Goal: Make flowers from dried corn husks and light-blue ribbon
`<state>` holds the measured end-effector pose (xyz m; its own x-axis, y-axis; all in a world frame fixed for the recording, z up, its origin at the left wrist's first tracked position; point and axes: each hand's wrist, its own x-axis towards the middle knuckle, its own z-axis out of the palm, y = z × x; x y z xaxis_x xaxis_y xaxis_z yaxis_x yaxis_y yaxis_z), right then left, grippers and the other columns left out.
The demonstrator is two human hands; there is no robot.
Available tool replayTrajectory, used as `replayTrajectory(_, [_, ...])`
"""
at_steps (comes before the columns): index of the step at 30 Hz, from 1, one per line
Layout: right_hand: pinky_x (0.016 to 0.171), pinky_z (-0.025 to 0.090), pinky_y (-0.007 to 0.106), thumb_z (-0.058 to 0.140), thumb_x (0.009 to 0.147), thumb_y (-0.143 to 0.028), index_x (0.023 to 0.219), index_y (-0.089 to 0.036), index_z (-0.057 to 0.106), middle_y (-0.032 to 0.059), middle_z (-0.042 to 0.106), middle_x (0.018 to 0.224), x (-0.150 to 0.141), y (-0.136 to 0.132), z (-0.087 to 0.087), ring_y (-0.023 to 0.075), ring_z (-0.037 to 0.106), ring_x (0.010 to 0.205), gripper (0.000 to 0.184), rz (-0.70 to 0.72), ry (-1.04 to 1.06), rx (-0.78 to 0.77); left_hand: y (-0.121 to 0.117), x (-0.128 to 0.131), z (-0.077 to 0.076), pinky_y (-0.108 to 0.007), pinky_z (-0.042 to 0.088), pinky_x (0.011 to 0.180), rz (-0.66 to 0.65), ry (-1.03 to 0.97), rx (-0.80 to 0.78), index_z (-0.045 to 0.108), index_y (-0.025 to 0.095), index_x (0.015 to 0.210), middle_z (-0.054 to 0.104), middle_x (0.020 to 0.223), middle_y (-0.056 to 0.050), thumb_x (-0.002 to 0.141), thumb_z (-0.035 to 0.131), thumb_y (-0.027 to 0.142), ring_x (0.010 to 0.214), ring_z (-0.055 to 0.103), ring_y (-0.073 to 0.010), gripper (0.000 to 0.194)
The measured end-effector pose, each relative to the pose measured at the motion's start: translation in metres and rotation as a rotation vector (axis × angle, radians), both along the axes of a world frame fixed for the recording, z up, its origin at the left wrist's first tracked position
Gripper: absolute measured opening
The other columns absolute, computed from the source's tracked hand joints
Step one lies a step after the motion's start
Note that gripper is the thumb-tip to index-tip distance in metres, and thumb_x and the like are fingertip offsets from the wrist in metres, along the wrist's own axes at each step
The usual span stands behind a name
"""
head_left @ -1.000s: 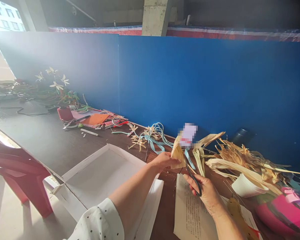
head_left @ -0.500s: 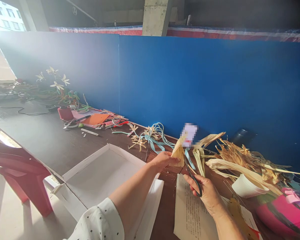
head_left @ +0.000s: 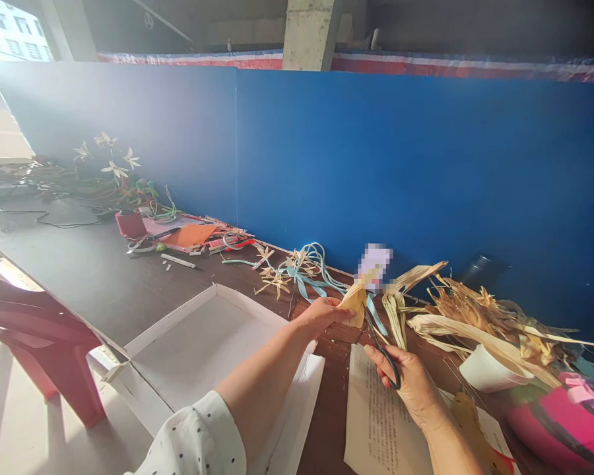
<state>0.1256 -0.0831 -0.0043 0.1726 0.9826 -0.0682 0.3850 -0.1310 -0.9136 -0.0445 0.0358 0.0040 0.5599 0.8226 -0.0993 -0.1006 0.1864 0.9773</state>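
My left hand (head_left: 321, 315) pinches a pale dried corn husk piece (head_left: 355, 297) just above the dark table (head_left: 94, 270). My right hand (head_left: 410, 383) is closed round the black handles of a pair of scissors (head_left: 379, 341). The blades point up at the husk's lower edge. A printed paper sheet (head_left: 376, 422) lies under my right hand.
A white shallow cardboard box lid (head_left: 198, 343) sits left of my forearm. Dried husks (head_left: 480, 316), a white cup (head_left: 485, 371) and a pink bowl (head_left: 564, 422) crowd the right. Blue ribbon (head_left: 311, 277), straw stars, coloured papers and flowers (head_left: 111, 158) line the blue partition (head_left: 376, 158). A red chair (head_left: 39, 343) stands at the left.
The husk piece in my left hand has turned and looks narrower, its tip shifted slightly right. My right hand with the scissors has hardly moved.
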Motion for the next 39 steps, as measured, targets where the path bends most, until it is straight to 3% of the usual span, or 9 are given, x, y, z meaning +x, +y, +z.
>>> replayTrajectory(9, [0.047, 0.032, 0.024, 0.064, 0.072, -0.057, 0.059, -0.019, 0.053, -0.0043, 0.047, 0.051, -0.002, -0.001, 0.002, 0.0101, 0.042, 0.047, 0.042, -0.018, -0.028, 0.011, 0.002, 0.0, -0.001, -0.022, 0.018, 0.047, 0.004, -0.027, 0.008, 0.063, 0.012, 0.072, 0.048, 0.055, 0.004, 0.054, 0.077, 0.04, 0.047, 0.03, -0.0043, 0.037])
replayTrajectory(17, [0.048, 0.033, 0.023, 0.064, 0.074, -0.054, 0.061, -0.018, 0.055, -0.005, 0.048, 0.051, 0.0, -0.001, 0.001, 0.0095, 0.043, 0.047, 0.039, -0.013, -0.046, 0.004, -0.001, -0.003, 0.007, -0.023, 0.016, 0.048, -0.004, -0.01, 0.039, 0.062, 0.012, 0.068, 0.043, 0.052, 0.005, 0.056, 0.076, 0.043, 0.047, 0.029, -0.0048, 0.036])
replayTrajectory(39, [0.048, 0.033, 0.024, 0.066, 0.073, -0.051, 0.06, -0.019, 0.056, -0.0043, 0.047, 0.051, 0.002, 0.0, 0.0, 0.0105, 0.043, 0.047, 0.036, 0.009, -0.057, 0.019, 0.003, -0.004, 0.006, -0.024, 0.016, 0.049, 0.037, 0.038, 0.037, 0.061, 0.013, 0.069, 0.041, 0.052, 0.005, 0.055, 0.075, 0.043, 0.047, 0.026, -0.0047, 0.036])
